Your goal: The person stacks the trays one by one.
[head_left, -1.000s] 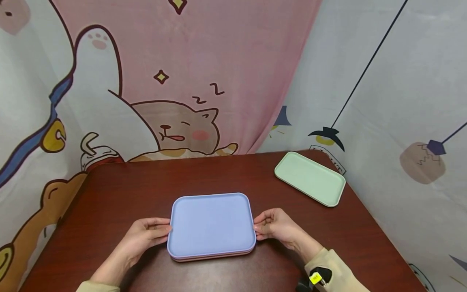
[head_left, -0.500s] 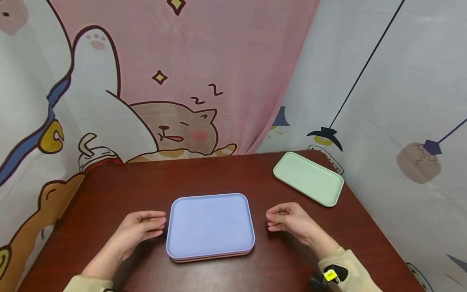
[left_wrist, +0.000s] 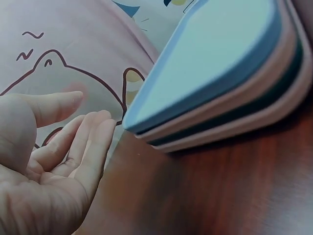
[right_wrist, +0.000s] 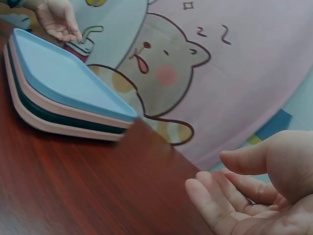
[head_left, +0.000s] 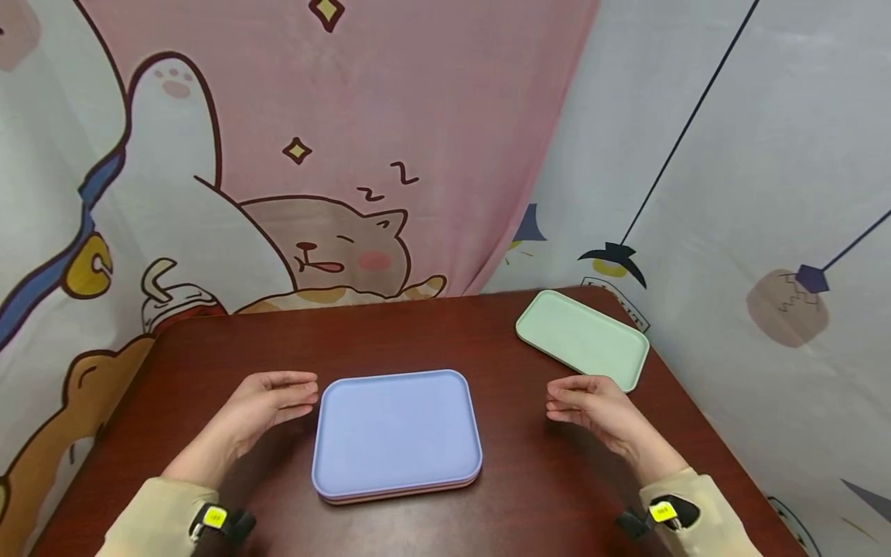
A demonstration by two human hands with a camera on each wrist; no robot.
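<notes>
A light blue rectangular tray (head_left: 397, 433) tops a neat stack of several trays in the middle of the table. The wrist views show pink trays (right_wrist: 73, 132) and a dark green tray (right_wrist: 73, 120) beneath it. My left hand (head_left: 261, 410) hovers just off the stack's left side, fingers relaxed and apart from the thumb, holding nothing. To the right of the stack, my right hand (head_left: 602, 410) is raised over the table with loosely bent fingers and nothing in them. Its upper edge overlaps the near rim of a pale green tray (head_left: 578, 333) in the head view.
The dark reddish-brown table (head_left: 390, 336) has its back edge against a cartoon-printed curtain (head_left: 431, 116). More printed cloth hangs along the left and right. The pale green tray lies at an angle at the back right, near the table's edge.
Both hands have let go of the stack's sides. My right hand has moved well away to the right and farther back; my left has lifted slightly off and back. The stack stays put.
</notes>
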